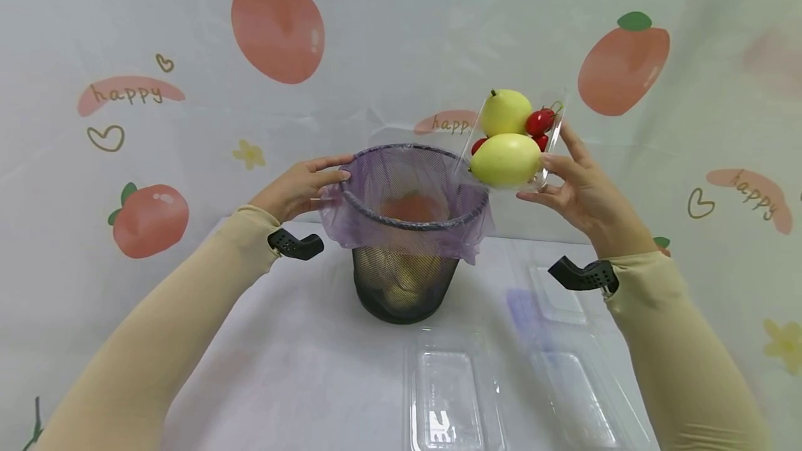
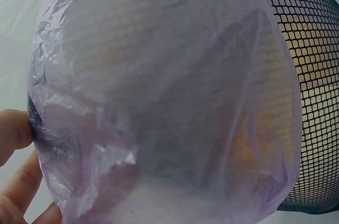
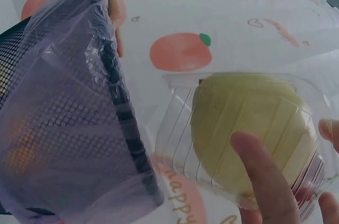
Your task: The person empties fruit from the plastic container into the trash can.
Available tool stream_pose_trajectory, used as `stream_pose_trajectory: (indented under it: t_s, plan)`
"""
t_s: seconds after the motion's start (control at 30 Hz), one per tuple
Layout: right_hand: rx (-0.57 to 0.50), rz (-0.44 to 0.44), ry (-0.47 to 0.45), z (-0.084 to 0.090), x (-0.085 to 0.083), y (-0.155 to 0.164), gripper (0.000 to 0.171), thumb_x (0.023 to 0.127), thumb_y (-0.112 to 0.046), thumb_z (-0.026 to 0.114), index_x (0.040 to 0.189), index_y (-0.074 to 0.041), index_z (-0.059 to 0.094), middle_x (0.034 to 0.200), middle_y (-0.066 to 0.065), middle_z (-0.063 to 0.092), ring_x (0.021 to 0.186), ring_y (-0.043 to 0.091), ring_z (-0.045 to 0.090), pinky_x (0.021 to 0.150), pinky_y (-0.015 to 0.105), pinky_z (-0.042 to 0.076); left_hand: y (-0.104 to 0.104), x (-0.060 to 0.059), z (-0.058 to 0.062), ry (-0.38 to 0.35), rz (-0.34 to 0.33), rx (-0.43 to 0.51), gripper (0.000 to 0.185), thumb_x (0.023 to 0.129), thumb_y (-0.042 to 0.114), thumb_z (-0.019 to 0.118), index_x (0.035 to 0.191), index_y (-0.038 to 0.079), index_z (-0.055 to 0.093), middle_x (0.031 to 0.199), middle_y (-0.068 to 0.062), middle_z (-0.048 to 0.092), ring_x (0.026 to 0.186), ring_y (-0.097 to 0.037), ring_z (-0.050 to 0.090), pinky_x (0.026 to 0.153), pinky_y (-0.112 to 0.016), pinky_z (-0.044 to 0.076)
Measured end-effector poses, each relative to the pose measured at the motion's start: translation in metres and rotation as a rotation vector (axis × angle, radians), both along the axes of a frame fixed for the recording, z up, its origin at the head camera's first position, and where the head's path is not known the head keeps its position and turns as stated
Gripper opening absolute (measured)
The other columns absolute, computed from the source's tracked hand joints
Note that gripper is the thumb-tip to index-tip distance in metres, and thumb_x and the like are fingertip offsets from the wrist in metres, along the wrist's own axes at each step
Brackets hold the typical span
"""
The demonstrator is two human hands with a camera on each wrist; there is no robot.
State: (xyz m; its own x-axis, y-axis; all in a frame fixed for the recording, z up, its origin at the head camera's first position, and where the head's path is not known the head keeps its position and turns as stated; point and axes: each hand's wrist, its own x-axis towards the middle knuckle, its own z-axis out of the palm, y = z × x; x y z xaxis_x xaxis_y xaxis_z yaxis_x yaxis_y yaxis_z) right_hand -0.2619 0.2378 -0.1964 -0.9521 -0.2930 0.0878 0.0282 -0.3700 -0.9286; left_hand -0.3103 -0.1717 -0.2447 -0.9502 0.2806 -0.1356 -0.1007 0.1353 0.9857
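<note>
My left hand (image 1: 308,185) grips the left side of the rim of a black mesh wastebasket (image 1: 401,284). A thin purple plastic bag (image 1: 407,239) lines the basket and folds down over its rim; yellowish shapes show inside through the mesh. Up by the right side of the rim, my right hand (image 1: 579,186) holds a clear plastic box (image 3: 175,123), tilted with its open side towards the basket. In the box are a yellow pear (image 1: 506,111), another yellow fruit (image 1: 506,161) and several small red fruits (image 1: 540,121). My right fingers press against the box from outside.
Clear plastic trays lie on the white table, one (image 1: 451,395) in front of the basket and others (image 1: 579,395) to the right, under my right forearm. A pale cloth (image 1: 376,33) printed with fruit hangs behind. Dark mounts (image 1: 294,245) sit on both wrists.
</note>
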Motion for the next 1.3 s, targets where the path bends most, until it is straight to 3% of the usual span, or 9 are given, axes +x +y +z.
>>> stream_pose_trajectory:
  t_s: [0.3,0.57,0.7,0.77,0.83,0.9,0.97,1.1,1.3]
  plan:
    - [0.107,-0.082,-0.043,0.009,0.001,-0.014,0.077,0.093,-0.004,0.061,0.141,-0.058,0.033,0.159,-0.001,-0.011,0.124,0.035,0.04,0.083,0.044,0.059,0.001,0.0,0.0,0.001,0.004,-0.005,0.052,0.099,0.023,0.057,0.149,0.023,0.04,0.145,-0.001,0.036,0.119,-0.016,0.043,0.108,-0.037,0.044]
    - [0.141,-0.083,-0.015,0.012,0.001,-0.02,0.077,0.094,-0.002,0.06,0.138,-0.06,0.036,0.159,-0.004,-0.019,0.144,0.043,0.014,0.078,0.043,0.06,0.002,-0.001,-0.001,-0.002,0.0,-0.005,0.053,0.098,0.023,0.058,0.148,0.024,0.041,0.143,-0.002,0.038,0.118,-0.016,0.045,0.108,-0.037,0.043]
    - [0.163,-0.078,0.031,0.013,0.0,-0.024,0.077,0.094,-0.002,0.06,0.14,-0.058,0.035,0.16,0.002,-0.012,0.143,0.043,0.018,0.076,0.043,0.061,0.002,-0.002,-0.001,-0.002,-0.004,0.0,0.053,0.099,0.023,0.058,0.149,0.023,0.04,0.143,-0.002,0.038,0.119,-0.017,0.045,0.109,-0.039,0.042]
    - [0.18,-0.086,0.052,0.015,-0.001,-0.026,0.077,0.093,-0.001,0.061,0.141,-0.056,0.036,0.156,0.011,0.01,0.142,0.042,0.023,0.075,0.044,0.061,0.001,-0.002,0.0,-0.003,-0.005,0.002,0.053,0.099,0.022,0.057,0.149,0.023,0.04,0.144,-0.002,0.037,0.12,-0.017,0.044,0.109,-0.039,0.042]
    - [0.194,-0.095,0.068,0.015,-0.001,-0.028,0.077,0.092,-0.001,0.062,0.142,-0.054,0.036,0.135,0.013,0.041,0.137,0.038,0.035,0.074,0.044,0.061,0.001,-0.002,0.0,-0.003,-0.005,0.003,0.053,0.099,0.022,0.057,0.149,0.023,0.04,0.146,-0.003,0.035,0.122,-0.018,0.043,0.109,-0.039,0.043]
    - [0.196,-0.104,0.085,0.016,-0.002,-0.03,0.078,0.091,0.001,0.063,0.144,-0.051,0.037,0.102,0.007,0.057,0.123,0.03,0.053,0.072,0.045,0.061,0.002,-0.002,0.001,-0.005,-0.005,0.007,0.054,0.099,0.022,0.057,0.149,0.022,0.039,0.146,-0.003,0.035,0.124,-0.017,0.041,0.109,-0.039,0.043]
    - [0.19,-0.107,0.099,0.016,-0.003,-0.032,0.079,0.09,0.003,0.063,0.145,-0.048,0.037,0.077,0.003,0.058,0.099,0.022,0.064,0.07,0.045,0.062,0.002,-0.002,0.001,-0.003,-0.007,0.015,0.054,0.099,0.021,0.057,0.149,0.022,0.039,0.147,-0.003,0.035,0.124,-0.018,0.041,0.11,-0.039,0.042]
    - [0.182,-0.106,0.117,0.016,-0.006,-0.037,0.08,0.09,0.005,0.063,0.147,-0.045,0.036,0.069,0.002,0.061,0.072,0.013,0.063,0.067,0.046,0.062,0.0,-0.001,0.001,0.003,-0.02,0.026,0.054,0.099,0.02,0.057,0.149,0.02,0.039,0.149,-0.004,0.034,0.124,-0.018,0.042,0.112,-0.04,0.04]
    - [0.213,-0.111,0.134,0.013,-0.01,-0.043,0.082,0.088,0.004,0.065,0.146,-0.046,0.036,0.072,0.001,0.06,0.077,0.011,0.063,0.067,0.045,0.062,-0.001,0.0,0.0,0.006,-0.023,0.018,0.054,0.099,0.021,0.057,0.15,0.02,0.038,0.15,-0.004,0.033,0.121,-0.017,0.042,0.112,-0.04,0.04]
